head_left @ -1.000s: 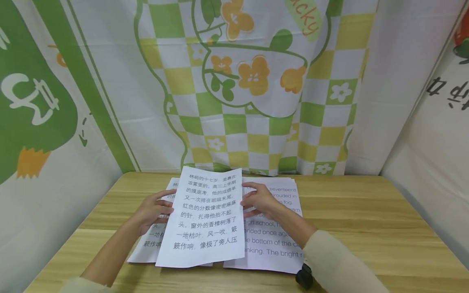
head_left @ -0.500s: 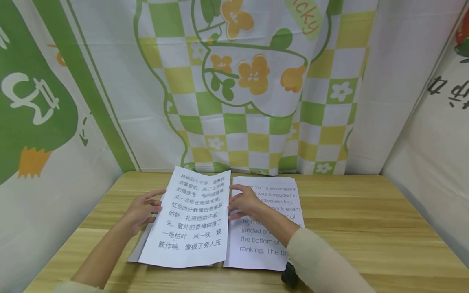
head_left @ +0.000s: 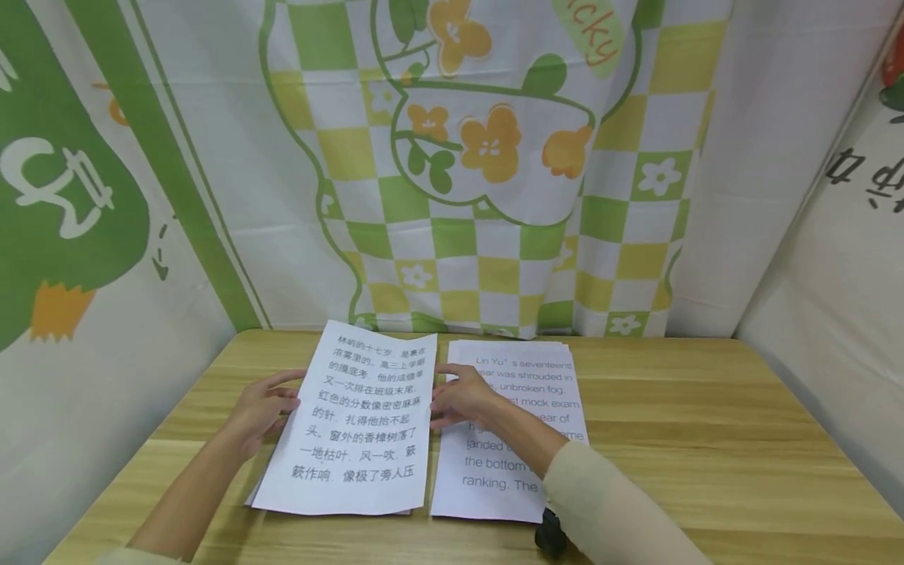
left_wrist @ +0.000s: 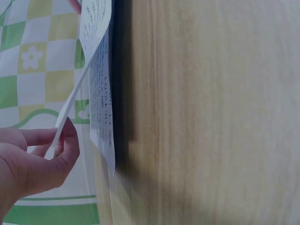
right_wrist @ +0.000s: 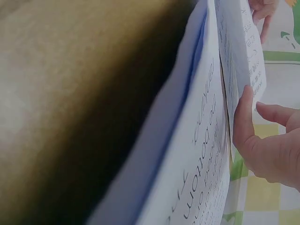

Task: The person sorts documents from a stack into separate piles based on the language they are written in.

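Observation:
A white sheet of paper [head_left: 356, 428] printed with Chinese text is held, slightly bowed, above a stack of similar paper at the left. My left hand [head_left: 257, 412] pinches its left edge; the left wrist view shows the sheet [left_wrist: 77, 91] between thumb and fingers. At the opposite edge, my right hand [head_left: 466, 396] grips the sheet, with fingertips on both sides of it in the right wrist view. Most of the paper stack [left_wrist: 102, 93] underneath is hidden in the head view. To the right lies a stack of English-text paper [head_left: 494, 502], partly covered by my right hand and forearm.
Both stacks lie on a wood-grain table [head_left: 706, 439]. A small black object [head_left: 551, 534] sits by the right sleeve. Behind the table hangs a green and yellow checked curtain [head_left: 487, 259], with printed cloth on both sides.
Both hands have carried the Chinese-text sheet leftward, from between the two stacks to over the left one. More of the English-text stack now shows.

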`<state>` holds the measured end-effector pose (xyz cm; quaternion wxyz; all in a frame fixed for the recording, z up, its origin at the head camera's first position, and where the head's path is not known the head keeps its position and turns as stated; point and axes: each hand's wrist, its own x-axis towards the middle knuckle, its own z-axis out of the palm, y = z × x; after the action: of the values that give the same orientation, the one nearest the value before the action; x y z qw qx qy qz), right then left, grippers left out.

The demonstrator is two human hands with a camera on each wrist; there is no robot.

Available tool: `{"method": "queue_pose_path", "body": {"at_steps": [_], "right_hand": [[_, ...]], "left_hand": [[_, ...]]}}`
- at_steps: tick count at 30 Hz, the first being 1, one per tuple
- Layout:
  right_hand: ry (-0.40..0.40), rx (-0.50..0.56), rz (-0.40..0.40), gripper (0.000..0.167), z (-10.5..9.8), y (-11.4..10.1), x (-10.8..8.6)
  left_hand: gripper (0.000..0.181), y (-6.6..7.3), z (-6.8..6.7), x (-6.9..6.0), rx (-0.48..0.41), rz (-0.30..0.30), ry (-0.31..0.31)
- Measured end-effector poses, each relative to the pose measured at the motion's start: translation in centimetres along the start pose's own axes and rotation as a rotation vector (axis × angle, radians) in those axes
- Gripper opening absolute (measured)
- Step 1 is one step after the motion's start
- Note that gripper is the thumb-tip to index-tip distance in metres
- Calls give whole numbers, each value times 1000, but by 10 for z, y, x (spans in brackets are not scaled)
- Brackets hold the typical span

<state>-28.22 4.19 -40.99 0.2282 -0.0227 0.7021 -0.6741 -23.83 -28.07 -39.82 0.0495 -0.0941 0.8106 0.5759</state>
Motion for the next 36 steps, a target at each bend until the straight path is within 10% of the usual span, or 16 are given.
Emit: {"method": "queue_pose_path", "body": {"at_steps": [36], "right_hand": [[-126, -33, -12, 84, -2, 3, -16]], "left_hand": [[56, -9, 1, 9, 110, -115, 21]]}}
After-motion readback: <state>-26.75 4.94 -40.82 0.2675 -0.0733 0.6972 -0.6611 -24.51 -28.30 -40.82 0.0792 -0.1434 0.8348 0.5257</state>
